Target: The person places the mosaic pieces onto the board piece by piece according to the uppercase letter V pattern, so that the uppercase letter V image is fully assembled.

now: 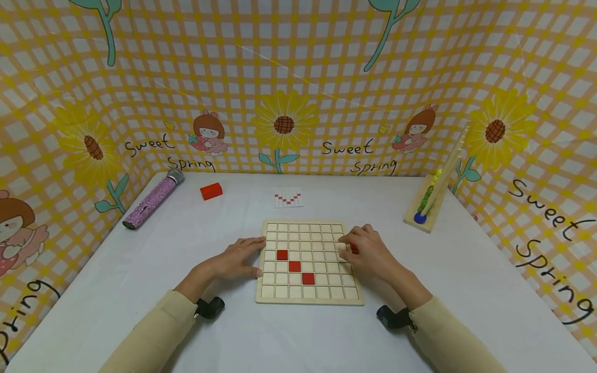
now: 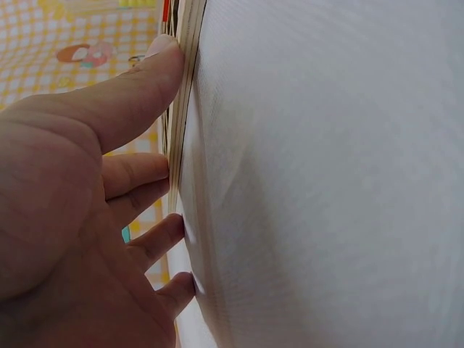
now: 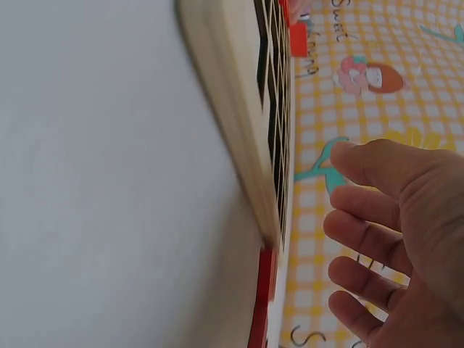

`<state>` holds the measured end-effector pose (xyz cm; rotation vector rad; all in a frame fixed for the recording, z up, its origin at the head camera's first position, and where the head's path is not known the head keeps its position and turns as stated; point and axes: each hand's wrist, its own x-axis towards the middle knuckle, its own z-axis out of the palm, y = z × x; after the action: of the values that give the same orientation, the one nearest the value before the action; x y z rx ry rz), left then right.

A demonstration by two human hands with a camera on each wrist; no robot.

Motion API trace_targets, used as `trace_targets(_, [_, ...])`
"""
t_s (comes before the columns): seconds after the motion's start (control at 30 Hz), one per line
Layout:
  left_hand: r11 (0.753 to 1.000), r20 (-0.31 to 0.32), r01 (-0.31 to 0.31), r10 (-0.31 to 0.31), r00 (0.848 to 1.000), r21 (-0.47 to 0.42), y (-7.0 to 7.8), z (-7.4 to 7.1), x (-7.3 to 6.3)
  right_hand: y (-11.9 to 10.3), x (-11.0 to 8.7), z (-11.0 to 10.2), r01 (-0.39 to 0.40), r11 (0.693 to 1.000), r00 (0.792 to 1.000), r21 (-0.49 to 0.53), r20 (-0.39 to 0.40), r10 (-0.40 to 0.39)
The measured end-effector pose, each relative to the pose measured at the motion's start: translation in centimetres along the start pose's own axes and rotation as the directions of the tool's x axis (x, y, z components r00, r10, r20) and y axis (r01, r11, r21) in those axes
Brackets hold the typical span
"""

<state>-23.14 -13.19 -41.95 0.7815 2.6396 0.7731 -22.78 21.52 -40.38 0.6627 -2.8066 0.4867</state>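
Note:
A wooden grid board [image 1: 322, 293] lies on the white table, with three red square tiles [image 1: 295, 266] stepping diagonally down to the right in its cells. My left hand [image 1: 233, 260] rests against the board's left edge, its thumb and fingertips [image 2: 171, 233] touching the rim. Over the right edge hovers my right hand [image 1: 370, 251], fingers loosely bent and nothing between them in the right wrist view. Below it, beside the board, more red tiles [image 3: 265, 290] sit on the table, mostly hidden by the hand in the head view.
Behind the board lies a small card [image 1: 288, 198] printed with a grid and a V of red squares. A red block [image 1: 211, 191] and a purple glittery microphone [image 1: 153, 201] are at the back left. A wooden stand with coloured beads [image 1: 426, 199] occupies the back right.

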Motion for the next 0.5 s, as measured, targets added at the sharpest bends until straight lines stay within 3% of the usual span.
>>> trace_targets(0.3, [1.000,0.005,-0.002,0.002,1.000,-0.002,-0.1,0.0,-0.1,2.7,-0.8,-0.6,-0.008,1.000,1.000,0.015,0.001,0.008])
trace_targets(0.5, [1.000,0.002,-0.003,0.003,1.000,-0.005,-0.1,0.1,0.0,4.3,-1.4,-1.2,-0.090,0.995,0.995,0.044,0.036,0.088])
